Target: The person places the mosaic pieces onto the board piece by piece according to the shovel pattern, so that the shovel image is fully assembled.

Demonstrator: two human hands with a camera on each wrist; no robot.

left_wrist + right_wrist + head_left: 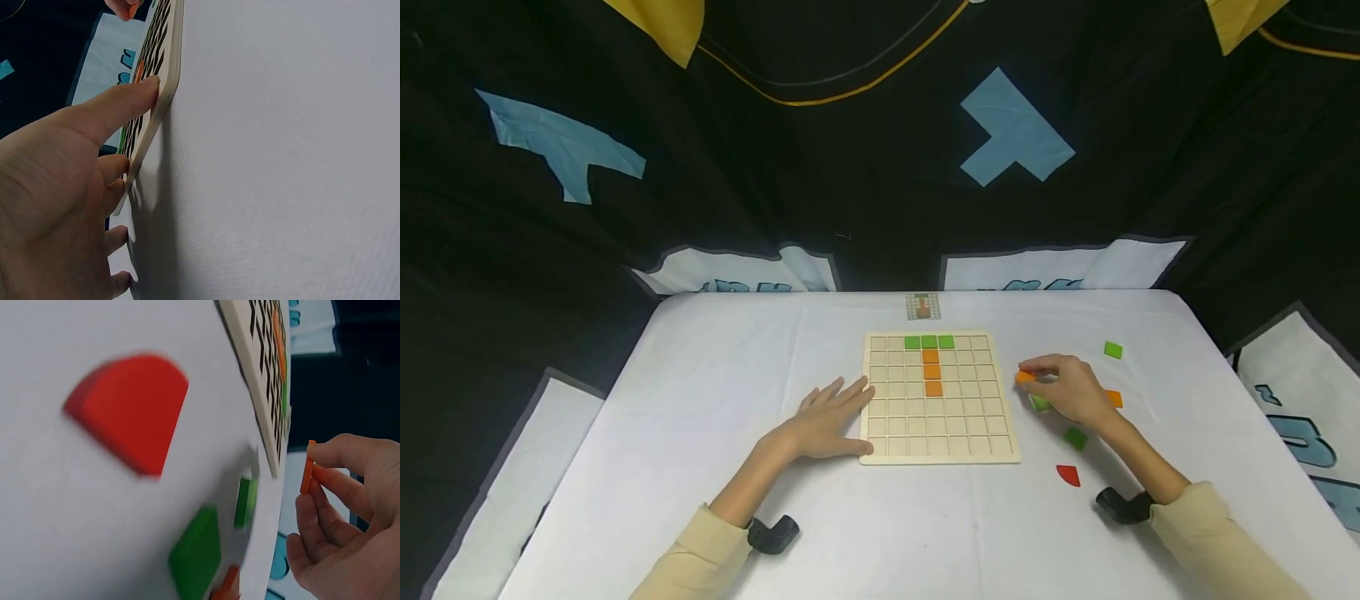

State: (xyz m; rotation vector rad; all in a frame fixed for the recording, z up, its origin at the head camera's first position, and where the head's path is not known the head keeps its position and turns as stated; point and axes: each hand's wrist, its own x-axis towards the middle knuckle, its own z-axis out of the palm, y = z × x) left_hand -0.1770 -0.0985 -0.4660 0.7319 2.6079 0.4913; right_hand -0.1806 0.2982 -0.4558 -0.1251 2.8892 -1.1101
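Note:
A wooden grid board (895,425) lies on the white table. Three green square tiles (928,342) form a row along its far side, with three orange tiles (932,372) in a column below the middle one. My left hand (823,423) rests at the board's left edge, fingers spread and fairly straight; in the left wrist view the thumb touches the frame. To the right of the board, my right hand (1071,390) pinches an orange square tile (307,469) between thumb and fingers, above the table. Beneath that hand lies a green tile (1041,403), partly covered.
Right of the board lie a far green tile (1113,350), an orange tile (1114,398) partly behind the right hand, a nearer green tile (1076,437) and a red quarter-circle piece (1068,475). A small pattern card (922,307) lies beyond the board. Black cloth (880,192) hangs behind the table.

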